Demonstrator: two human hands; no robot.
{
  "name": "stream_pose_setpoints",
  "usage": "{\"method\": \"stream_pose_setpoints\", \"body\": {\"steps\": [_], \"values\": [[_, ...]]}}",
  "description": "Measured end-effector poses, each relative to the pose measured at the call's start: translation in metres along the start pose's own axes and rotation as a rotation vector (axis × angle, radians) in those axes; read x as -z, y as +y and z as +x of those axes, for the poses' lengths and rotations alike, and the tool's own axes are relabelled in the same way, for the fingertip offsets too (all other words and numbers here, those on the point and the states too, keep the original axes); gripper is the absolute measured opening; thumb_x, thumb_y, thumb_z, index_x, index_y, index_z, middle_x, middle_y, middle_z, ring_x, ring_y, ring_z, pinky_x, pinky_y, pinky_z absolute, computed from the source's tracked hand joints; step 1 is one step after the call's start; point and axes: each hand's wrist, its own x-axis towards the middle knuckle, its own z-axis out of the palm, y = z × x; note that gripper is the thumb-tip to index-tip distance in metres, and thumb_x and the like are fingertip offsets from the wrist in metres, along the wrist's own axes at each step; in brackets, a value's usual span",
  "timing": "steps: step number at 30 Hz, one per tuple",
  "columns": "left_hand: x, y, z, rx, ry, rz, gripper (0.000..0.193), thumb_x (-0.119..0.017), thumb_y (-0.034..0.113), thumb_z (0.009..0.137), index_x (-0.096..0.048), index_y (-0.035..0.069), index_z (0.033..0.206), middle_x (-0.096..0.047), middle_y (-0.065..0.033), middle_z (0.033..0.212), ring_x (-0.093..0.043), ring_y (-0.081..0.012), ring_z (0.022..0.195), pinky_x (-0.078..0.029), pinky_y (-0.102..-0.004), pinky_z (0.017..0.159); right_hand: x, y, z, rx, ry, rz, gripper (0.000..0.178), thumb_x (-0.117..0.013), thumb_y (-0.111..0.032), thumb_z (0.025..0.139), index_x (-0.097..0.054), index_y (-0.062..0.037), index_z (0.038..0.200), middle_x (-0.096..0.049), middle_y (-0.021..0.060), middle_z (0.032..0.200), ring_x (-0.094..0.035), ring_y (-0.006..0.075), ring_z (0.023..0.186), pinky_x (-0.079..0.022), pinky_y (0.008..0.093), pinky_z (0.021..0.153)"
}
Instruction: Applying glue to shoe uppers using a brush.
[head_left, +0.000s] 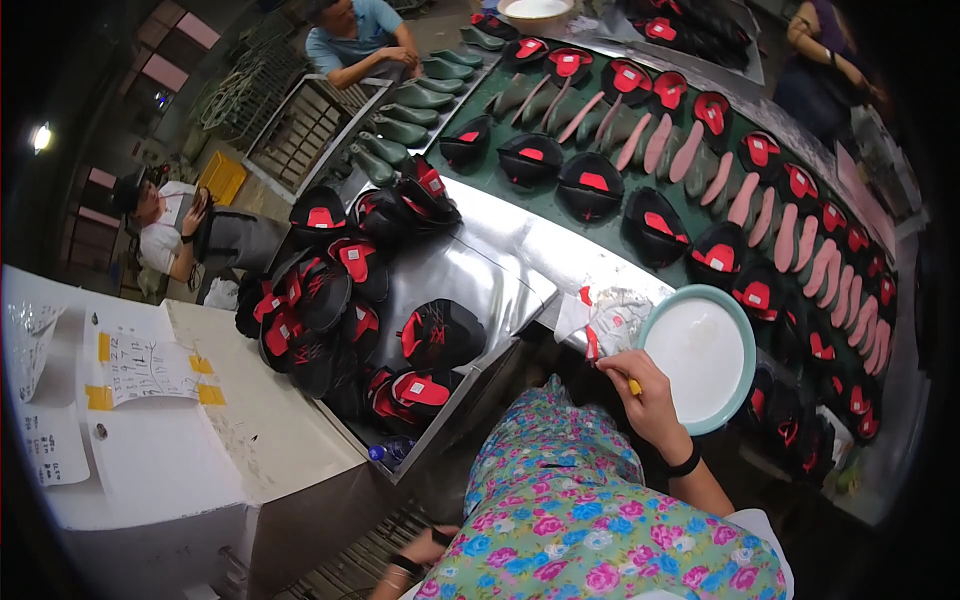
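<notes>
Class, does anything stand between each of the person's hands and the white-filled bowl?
Nothing visible blocks the right hand: it is at the near-left rim of the bowl. For the left hand, low at the person's left side, the flowered apron lies between in this view.

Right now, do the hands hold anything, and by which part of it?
The right hand holds a small yellow thing near its visible end; the rest is hidden. For the partly hidden left hand, it cannot be told.
</notes>
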Motion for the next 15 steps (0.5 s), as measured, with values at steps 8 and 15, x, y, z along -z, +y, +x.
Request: {"method": "stream_pose_setpoints", "body": {"steps": [8, 15], "values": [[0.182, 0.274, 0.074, -0.706, 0.635, -0.298, 0.032, -0.061, 0.01, 0.085, -0.055, 0.003, 0.116, -0.062, -0.0065, 0.096, -0.057, -0.0104, 0.089, -0.046, -0.024, 0.078, -0.008, -0.009, 0.027, -0.106, 0.112, -0.104, 0.018, -0.058, 0.004, 0.082, -0.061, -0.0008, 0.1, -0.062, 0.015, 0.087, -0.061, 0.0302, 0.078, -0.048, 0.034, 0.069], [0.31, 0.189, 0.274, -0.4, 0.687, 0.042, 0.09, -0.081, 0.045, 0.061, -0.044, -0.002, 0.129, -0.054, -0.0202, 0.123, -0.051, -0.0272, 0.116, -0.038, -0.0378, 0.099, 0.001, -0.015, 0.033, -0.163, 0.087, -0.281, 0.025, -0.054, 0.009, 0.074, -0.061, -0.0018, 0.095, -0.061, 0.0142, 0.084, -0.06, 0.0305, 0.076, -0.048, 0.0356, 0.067]]}}
